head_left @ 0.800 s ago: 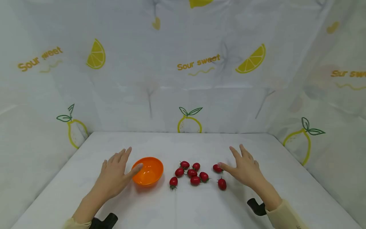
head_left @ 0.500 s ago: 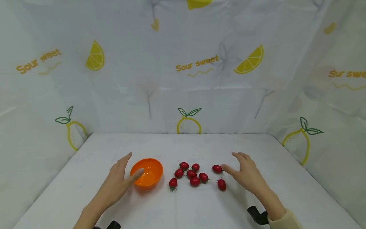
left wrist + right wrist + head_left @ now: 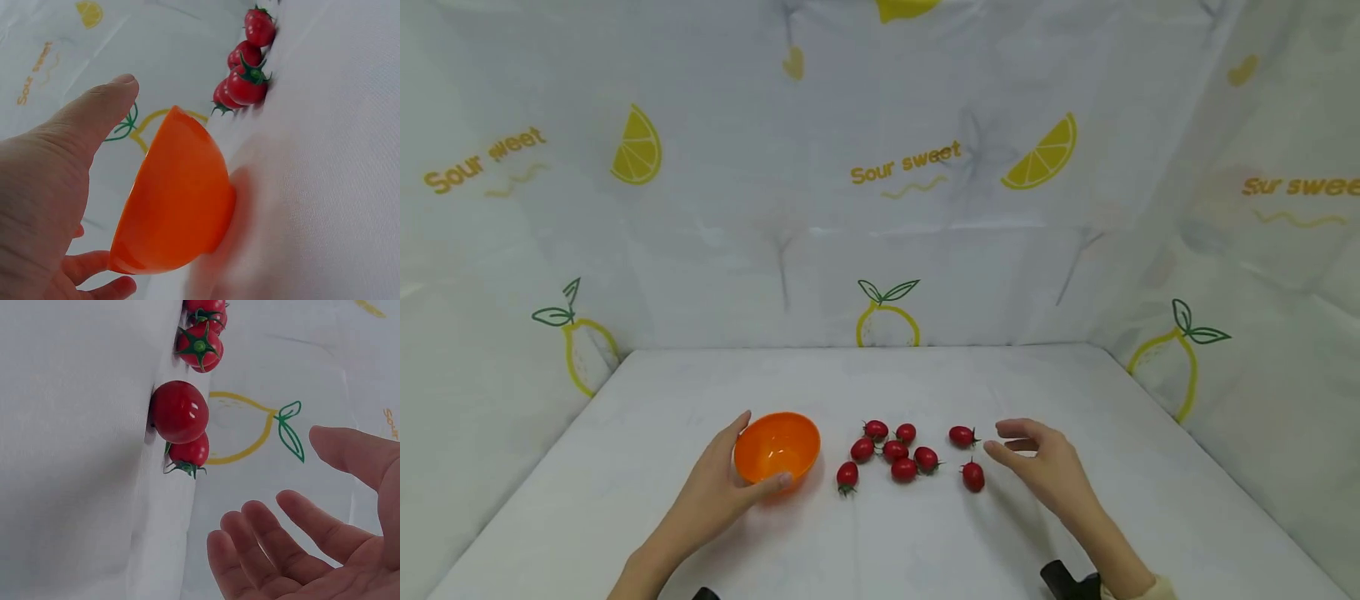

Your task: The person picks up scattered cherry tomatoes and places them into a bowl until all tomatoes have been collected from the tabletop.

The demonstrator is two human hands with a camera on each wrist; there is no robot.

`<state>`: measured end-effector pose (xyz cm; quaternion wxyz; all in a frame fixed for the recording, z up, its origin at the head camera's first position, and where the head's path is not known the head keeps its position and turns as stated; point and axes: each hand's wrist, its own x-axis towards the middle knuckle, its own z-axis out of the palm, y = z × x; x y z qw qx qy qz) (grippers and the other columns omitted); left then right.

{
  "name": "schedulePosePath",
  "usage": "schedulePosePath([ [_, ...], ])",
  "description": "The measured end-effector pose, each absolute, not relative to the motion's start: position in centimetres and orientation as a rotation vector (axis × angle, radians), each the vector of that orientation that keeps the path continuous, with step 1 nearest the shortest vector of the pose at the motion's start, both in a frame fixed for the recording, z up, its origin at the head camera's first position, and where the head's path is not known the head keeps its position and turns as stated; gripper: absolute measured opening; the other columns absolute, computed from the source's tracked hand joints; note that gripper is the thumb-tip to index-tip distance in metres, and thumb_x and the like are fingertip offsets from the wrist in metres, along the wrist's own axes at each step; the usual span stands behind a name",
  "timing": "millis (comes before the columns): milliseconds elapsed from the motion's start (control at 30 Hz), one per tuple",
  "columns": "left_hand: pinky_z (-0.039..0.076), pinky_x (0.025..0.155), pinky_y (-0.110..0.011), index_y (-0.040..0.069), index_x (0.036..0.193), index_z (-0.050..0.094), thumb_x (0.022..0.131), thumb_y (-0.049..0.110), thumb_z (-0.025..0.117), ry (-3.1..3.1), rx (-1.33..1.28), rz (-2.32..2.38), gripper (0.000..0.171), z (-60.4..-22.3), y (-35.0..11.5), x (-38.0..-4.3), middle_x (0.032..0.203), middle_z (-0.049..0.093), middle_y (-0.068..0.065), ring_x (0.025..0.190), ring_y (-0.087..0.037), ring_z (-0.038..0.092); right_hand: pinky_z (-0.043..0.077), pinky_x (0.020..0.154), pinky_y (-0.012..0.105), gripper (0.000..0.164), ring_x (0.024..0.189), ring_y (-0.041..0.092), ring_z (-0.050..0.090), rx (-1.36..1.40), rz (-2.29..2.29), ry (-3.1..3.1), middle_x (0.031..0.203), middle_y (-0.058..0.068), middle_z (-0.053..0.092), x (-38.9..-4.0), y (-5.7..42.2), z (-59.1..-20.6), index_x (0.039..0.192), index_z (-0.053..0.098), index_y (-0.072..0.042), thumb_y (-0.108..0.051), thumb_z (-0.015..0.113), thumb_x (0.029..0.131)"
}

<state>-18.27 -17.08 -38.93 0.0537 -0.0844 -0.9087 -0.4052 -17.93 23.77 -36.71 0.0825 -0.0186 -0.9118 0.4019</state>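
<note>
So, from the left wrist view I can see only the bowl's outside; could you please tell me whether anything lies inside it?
Observer: The head view shows nothing inside the bowl.
Operator: Thank you; might I ask what is happening on the other side, out of my sight?
Observer: The right hand is beside two tomatoes that lie apart from the rest, and it holds nothing.
Operator: And how many of those are there altogether, please?
Observer: I count nine on the table in the head view.
</note>
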Motion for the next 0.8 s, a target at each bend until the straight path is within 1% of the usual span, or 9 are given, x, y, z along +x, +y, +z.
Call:
schedulePosePath([
  [167,0.036,0.101,-0.064,0.005,0.154,0.022,0.073,0.057,0.081,-2.749,-0.235,-1.233,0.114,-39.3,-17.3,-18.2,0.152,0.033,-0.019,0.135,-0.039,0.035,0.054,0.082,0.044,0.042,0.104,0.028,0.062,-0.062,1.327,-2.723,0.112,0.007,0.068,-18.2,23.1,-37.0,0.12,0.067,-0.005,-0.028,0.078,0.086],
  [267,0.037,0.1,-0.063,0.005,0.154,0.023,0.071,0.055,0.083,-2.726,-0.241,-1.257,0.114,-39.5,-17.4,-18.4,0.152,0.034,-0.018,0.133,-0.039,0.037,0.054,0.08,0.043,0.039,0.1,0.026,0.062,-0.04,1.34,-2.732,0.108,0.005,0.068,-18.4,22.9,-37.1,0.116,0.069,-0.005,-0.024,0.079,0.085],
  [400,0.041,0.099,-0.06,0.003,0.153,0.025,0.07,0.052,0.086,-2.703,-0.234,-1.293,0.113,-39.8,-17.3,-18.7,0.15,0.036,-0.017,0.128,-0.037,0.042,0.055,0.077,0.043,0.037,0.096,0.025,0.063,0.017,1.283,-2.761,0.107,0.005,0.068,-19.0,22.8,-37.5,0.112,0.07,-0.004,-0.024,0.081,0.083],
  [500,0.043,0.098,-0.058,-0.002,0.15,0.027,0.07,0.05,0.086,-2.708,-0.225,-1.289,0.113,-39.9,-17.3,-18.8,0.148,0.038,-0.02,0.126,-0.038,0.044,0.054,0.075,0.042,0.036,0.094,0.022,0.063,0.056,1.224,-2.793,0.107,0.004,0.068,-19.5,22.8,-38.0,0.11,0.07,-0.006,-0.025,0.082,0.082],
  [600,0.044,0.097,-0.056,-0.004,0.149,0.03,0.069,0.05,0.088,-2.711,-0.223,-1.277,0.113,-40.2,-17.3,-18.9,0.147,0.039,-0.021,0.125,-0.037,0.044,0.053,0.074,0.039,0.034,0.092,0.02,0.063,0.064,1.214,-2.819,0.106,0.002,0.067,-19.8,22.9,-38.5,0.107,0.071,-0.009,-0.024,0.083,0.08],
  [800,0.045,0.098,-0.053,-0.003,0.148,0.031,0.067,0.048,0.089,-2.678,-0.245,-1.277,0.112,-40.5,-17.5,-18.9,0.146,0.041,-0.019,0.124,-0.034,0.045,0.052,0.07,0.035,0.037,0.091,0.019,0.063,0.126,1.272,-2.83,0.103,0.002,0.067,-20.0,23.2,-38.7,0.107,0.071,-0.009,-0.021,0.086,0.076],
])
